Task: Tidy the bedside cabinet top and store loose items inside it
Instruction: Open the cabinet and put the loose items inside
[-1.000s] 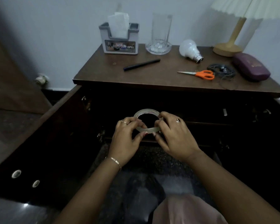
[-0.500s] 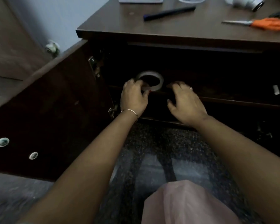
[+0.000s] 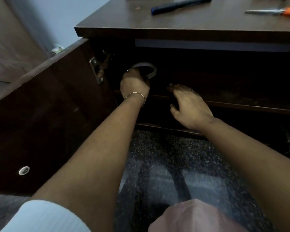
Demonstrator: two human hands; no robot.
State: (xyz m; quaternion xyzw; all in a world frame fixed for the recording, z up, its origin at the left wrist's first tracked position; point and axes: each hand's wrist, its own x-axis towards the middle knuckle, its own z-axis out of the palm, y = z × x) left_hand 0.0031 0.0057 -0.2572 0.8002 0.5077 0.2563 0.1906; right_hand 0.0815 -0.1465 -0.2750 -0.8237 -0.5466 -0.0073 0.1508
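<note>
While the left hand (image 3: 135,84) reaches into the dark cabinet, fingers curled round the clear ring-shaped roll of tape (image 3: 151,69) held on edge over the inner wooden shelf (image 3: 241,104) near the metal door hinge (image 3: 99,67), the right hand (image 3: 189,104) rests slack and empty on the shelf's front edge. Released on its rim, the roll may wheel forward and drop to the floor. The gloom inside hides whether it touches down flat.

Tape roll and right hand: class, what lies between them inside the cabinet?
Nothing shows there in the head view: between the tape roll, held by the left hand, and the right hand is only dark, bare shelf.
</note>
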